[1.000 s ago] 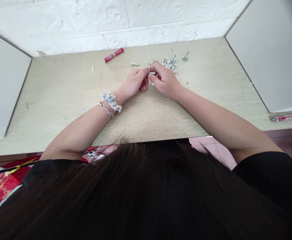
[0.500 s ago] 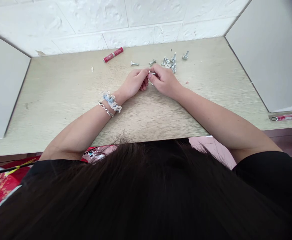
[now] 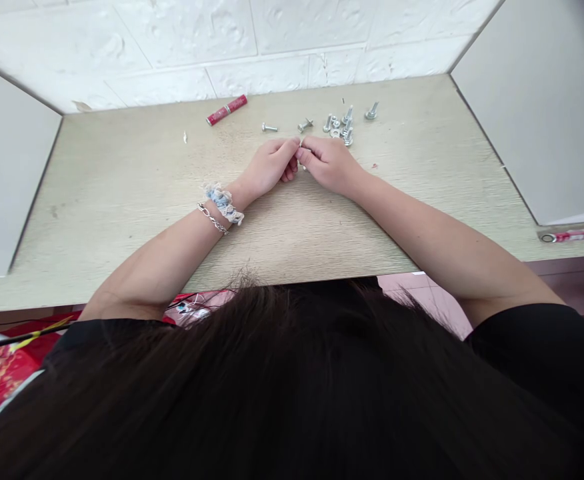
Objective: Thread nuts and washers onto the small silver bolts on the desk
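Observation:
My left hand (image 3: 275, 162) and my right hand (image 3: 328, 163) meet fingertip to fingertip above the desk. Both are closed in a pinch. A bolt lies in the grip of my right hand, almost wholly covered by the thumb and fingers now. The left thumb and forefinger press together at its end, and what they grip is hidden. Just beyond the hands lie a single bolt (image 3: 269, 127) and another bolt with a washer on it (image 3: 305, 125). Several bolts stand in a cluster beside a loose washer (image 3: 335, 133), behind my right hand.
One bolt (image 3: 371, 111) stands apart at the right. A red tube (image 3: 227, 110) lies near the white brick-patterned wall (image 3: 282, 72). Grey panels (image 3: 532, 113) bound the desk (image 3: 122, 193) on both sides. A red-and-white wrapped stick (image 3: 579, 234) lies at the right edge.
The bolt's silver shank showed between the right thumb and forefinger before; the fingers now cover it. Both hands have stayed in nearly the same place.

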Demonstrator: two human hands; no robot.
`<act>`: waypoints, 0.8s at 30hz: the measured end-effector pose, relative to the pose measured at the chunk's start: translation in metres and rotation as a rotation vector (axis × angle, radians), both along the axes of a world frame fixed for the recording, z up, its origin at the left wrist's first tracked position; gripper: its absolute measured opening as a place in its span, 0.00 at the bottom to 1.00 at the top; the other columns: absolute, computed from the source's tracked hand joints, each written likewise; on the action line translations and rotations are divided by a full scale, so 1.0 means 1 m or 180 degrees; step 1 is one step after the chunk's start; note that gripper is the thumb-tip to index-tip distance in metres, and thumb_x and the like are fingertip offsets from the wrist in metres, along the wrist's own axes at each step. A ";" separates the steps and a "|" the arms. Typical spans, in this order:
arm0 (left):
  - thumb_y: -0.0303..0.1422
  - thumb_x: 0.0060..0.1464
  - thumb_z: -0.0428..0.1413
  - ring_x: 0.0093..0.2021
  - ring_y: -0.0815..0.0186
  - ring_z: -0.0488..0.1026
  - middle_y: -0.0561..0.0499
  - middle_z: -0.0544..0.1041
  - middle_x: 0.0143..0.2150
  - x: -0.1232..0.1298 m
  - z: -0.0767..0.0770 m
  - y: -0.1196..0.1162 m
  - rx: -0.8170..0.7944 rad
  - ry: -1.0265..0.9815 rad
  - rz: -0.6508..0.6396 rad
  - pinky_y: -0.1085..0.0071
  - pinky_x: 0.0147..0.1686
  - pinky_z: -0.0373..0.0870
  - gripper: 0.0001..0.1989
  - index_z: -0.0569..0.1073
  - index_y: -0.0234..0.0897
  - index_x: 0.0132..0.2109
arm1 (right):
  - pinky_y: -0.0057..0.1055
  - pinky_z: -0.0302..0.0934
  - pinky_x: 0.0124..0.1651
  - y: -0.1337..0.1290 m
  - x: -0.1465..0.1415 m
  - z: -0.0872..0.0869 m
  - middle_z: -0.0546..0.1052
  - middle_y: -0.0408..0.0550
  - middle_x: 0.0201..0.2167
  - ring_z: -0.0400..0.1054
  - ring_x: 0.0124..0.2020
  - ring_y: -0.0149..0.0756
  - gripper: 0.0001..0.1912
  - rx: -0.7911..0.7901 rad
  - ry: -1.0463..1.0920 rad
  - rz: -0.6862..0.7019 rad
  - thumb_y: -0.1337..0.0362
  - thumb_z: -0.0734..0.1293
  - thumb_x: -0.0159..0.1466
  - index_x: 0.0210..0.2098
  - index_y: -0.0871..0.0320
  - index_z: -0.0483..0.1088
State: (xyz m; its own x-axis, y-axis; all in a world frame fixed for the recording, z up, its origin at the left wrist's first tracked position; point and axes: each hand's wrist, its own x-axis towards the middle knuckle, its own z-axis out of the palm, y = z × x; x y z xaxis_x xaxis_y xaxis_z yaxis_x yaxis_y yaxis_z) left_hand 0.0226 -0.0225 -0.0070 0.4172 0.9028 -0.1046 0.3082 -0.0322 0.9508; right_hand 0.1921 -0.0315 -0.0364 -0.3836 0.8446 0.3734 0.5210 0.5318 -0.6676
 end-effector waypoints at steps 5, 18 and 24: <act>0.38 0.76 0.44 0.32 0.67 0.59 0.52 0.66 0.22 0.000 -0.007 0.003 -0.0047 -0.0083 -0.0171 0.67 0.36 0.57 0.24 0.64 0.42 0.28 | 0.39 0.65 0.50 0.001 0.000 -0.002 0.78 0.48 0.34 0.72 0.40 0.39 0.27 0.0014 -0.0011 -0.0011 0.42 0.55 0.75 0.33 0.55 0.69; 0.36 0.76 0.45 0.31 0.71 0.64 0.53 0.69 0.27 0.001 0.004 -0.004 0.0088 0.0165 -0.0022 0.73 0.34 0.62 0.23 0.65 0.38 0.28 | 0.37 0.64 0.48 0.001 0.000 -0.003 0.77 0.47 0.33 0.70 0.38 0.37 0.26 -0.0023 0.0051 0.0014 0.44 0.56 0.75 0.33 0.57 0.69; 0.33 0.76 0.44 0.29 0.71 0.63 0.53 0.69 0.26 0.000 0.002 -0.003 0.0119 0.0107 -0.0049 0.70 0.34 0.62 0.23 0.65 0.39 0.28 | 0.37 0.65 0.48 0.002 0.002 -0.002 0.78 0.48 0.34 0.71 0.39 0.37 0.26 -0.0031 0.0009 0.0066 0.44 0.56 0.75 0.34 0.56 0.70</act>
State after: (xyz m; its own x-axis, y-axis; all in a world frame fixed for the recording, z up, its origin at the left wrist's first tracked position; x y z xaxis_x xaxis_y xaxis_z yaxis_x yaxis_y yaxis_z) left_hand 0.0225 -0.0256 -0.0048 0.4280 0.8998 -0.0851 0.3390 -0.0726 0.9380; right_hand 0.1937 -0.0297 -0.0385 -0.4002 0.8400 0.3664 0.5080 0.5361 -0.6742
